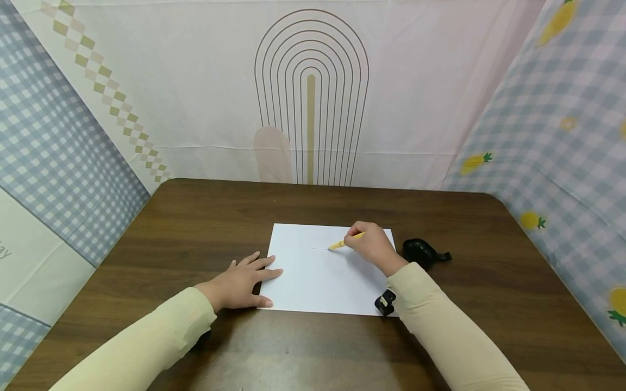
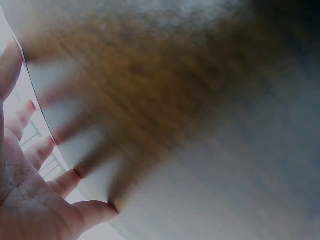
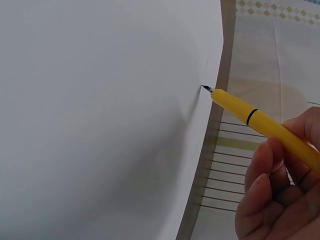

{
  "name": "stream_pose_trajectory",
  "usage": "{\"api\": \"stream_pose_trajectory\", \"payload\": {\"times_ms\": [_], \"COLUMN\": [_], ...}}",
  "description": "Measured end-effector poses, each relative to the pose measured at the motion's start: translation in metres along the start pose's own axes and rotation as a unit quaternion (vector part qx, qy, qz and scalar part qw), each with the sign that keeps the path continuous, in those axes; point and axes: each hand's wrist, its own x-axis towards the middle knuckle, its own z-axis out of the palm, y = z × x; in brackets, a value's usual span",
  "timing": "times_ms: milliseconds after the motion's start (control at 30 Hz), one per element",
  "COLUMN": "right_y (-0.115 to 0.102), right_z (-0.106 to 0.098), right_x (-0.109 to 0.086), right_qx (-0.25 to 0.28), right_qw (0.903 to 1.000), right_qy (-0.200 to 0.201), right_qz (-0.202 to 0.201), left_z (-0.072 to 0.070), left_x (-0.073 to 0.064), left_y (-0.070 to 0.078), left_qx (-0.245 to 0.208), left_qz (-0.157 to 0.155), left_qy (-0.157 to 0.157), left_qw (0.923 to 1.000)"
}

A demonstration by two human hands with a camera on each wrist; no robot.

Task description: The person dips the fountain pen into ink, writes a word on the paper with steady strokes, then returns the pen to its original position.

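A white sheet of paper [image 1: 313, 288] lies on the brown table, with a thin straight line [image 1: 319, 248] on its upper part. My right hand [image 1: 374, 244] pinches a yellow fountain pen [image 1: 339, 245] between thumb and fingers. In the right wrist view, the pen's [image 3: 235, 107] dark metal nib touches the paper [image 3: 100, 75] at the end of the line. At the sheet's left edge, my left hand [image 1: 239, 283] rests with fingers spread, the fingertips on the paper. The left wrist view shows the same hand [image 2: 35, 200] with its fingers extended and apart.
Just right of the paper sits a black rounded object [image 1: 419, 251] with a short tail; its kind is unclear. A small black device [image 1: 385, 302] shows by the right cuff. Behind the table [image 1: 210, 212] hangs a printed cloth [image 1: 195, 81], with checked cloth on both sides.
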Motion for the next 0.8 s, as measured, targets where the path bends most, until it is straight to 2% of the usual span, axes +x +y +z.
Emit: {"api": "stream_pose_trajectory", "payload": {"times_ms": [367,800], "right_y": [0.004,0.015], "right_z": [-0.011,-0.019], "right_x": [-0.003,-0.004], "right_qx": [0.005,0.002], "right_qw": [0.9998,0.9998], "right_qy": [-0.010,-0.006], "right_qz": [0.018,0.020], "left_z": [0.000,0.001], "left_x": [0.000,0.002], "left_y": [0.000,-0.001], "left_qx": [0.002,0.004], "left_qz": [-0.002,-0.003], "left_qy": [-0.003,-0.003], "left_qw": [1.0000,1.0000]}}
